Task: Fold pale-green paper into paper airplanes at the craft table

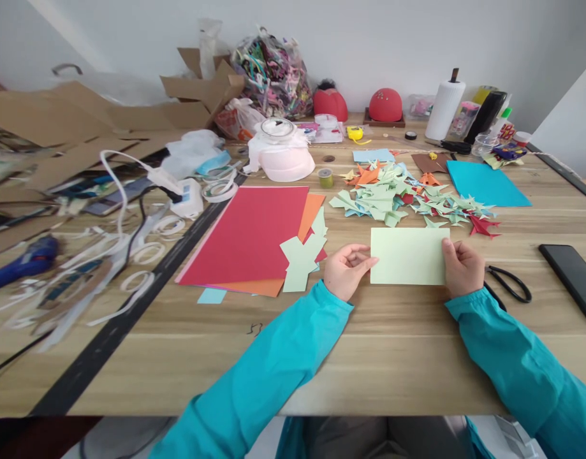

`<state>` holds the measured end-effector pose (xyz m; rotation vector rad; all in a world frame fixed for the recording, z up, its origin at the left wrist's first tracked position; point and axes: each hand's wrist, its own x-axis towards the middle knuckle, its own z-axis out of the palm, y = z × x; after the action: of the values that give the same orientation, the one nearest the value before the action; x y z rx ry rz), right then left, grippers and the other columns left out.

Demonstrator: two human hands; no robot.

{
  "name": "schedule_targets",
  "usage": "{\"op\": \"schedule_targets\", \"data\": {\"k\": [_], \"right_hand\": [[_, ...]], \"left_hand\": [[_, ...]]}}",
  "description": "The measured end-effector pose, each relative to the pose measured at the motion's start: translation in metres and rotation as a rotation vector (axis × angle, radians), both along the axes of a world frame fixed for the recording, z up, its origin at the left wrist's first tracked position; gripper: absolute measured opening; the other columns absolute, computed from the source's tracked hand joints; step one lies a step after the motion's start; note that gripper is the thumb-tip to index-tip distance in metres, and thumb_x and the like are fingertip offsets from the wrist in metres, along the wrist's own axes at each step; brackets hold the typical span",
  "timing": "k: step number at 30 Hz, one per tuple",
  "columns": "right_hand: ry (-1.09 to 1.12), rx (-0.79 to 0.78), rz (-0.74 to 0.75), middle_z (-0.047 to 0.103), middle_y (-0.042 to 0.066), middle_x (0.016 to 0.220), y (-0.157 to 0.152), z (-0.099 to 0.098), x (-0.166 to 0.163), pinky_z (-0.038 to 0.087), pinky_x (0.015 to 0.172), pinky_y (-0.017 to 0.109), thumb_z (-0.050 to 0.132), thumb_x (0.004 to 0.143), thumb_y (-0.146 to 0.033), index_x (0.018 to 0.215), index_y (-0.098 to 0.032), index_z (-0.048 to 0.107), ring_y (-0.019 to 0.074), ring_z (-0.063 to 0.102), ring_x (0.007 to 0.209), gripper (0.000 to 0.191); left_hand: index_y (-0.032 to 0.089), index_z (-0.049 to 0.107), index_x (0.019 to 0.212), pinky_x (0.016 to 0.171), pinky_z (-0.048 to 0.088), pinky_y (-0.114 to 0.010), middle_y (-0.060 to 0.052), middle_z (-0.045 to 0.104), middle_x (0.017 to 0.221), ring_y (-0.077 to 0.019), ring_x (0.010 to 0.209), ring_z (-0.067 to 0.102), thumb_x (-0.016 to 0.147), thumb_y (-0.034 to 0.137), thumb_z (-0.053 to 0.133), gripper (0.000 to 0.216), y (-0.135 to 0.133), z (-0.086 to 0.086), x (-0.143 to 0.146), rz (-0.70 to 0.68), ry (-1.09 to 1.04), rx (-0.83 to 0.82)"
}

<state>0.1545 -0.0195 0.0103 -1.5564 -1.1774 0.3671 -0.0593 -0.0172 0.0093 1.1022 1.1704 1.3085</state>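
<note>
A pale green paper sheet [407, 256] lies flat on the wooden table [393, 344] in front of me. My left hand [346, 269] pinches its left edge with the fingertips. Its right edge is gripped by my right hand [462, 268]. Both arms wear teal sleeves. Just beyond the sheet spreads a pile of folded paper cranes [398, 197], mostly pale green with some orange and red ones.
A stack of red and orange paper [254, 236] with green offcuts [302, 258] lies left of my hands. Black scissors [509, 284] and a dark phone [572, 277] rest at the right. A blue sheet [486, 183], paper towel roll [444, 109], cardboard and tape clutter fill the back and left.
</note>
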Motion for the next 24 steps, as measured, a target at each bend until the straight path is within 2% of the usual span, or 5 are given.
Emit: {"op": "schedule_targets", "data": {"k": [12,24], "right_hand": [[0.053,-0.001,0.014,0.034,-0.006,0.045,0.001,-0.0058,0.0017,0.022,0.04,0.021,0.054,0.075,-0.052,0.055,-0.016,0.047,0.0066,0.027,0.044,0.041],[0.065,0.014,0.031,0.034,-0.006,0.046,0.0001,-0.0055,0.001,0.022,0.04,0.021,0.055,0.075,-0.051,0.056,-0.016,0.048,0.0064,0.027,0.044,0.041]], "left_hand": [[0.015,0.06,0.08,0.053,0.049,-0.024,0.002,0.063,0.056,-0.011,0.05,0.058,0.054,0.028,0.076,0.033,0.0007,-0.0022,0.0,-0.012,-0.022,-0.014],[0.015,0.059,0.078,0.043,0.043,-0.021,0.003,0.06,0.053,-0.0092,0.043,0.054,0.054,0.03,0.076,0.033,0.0011,-0.0011,0.0006,-0.007,-0.026,-0.017]]}}
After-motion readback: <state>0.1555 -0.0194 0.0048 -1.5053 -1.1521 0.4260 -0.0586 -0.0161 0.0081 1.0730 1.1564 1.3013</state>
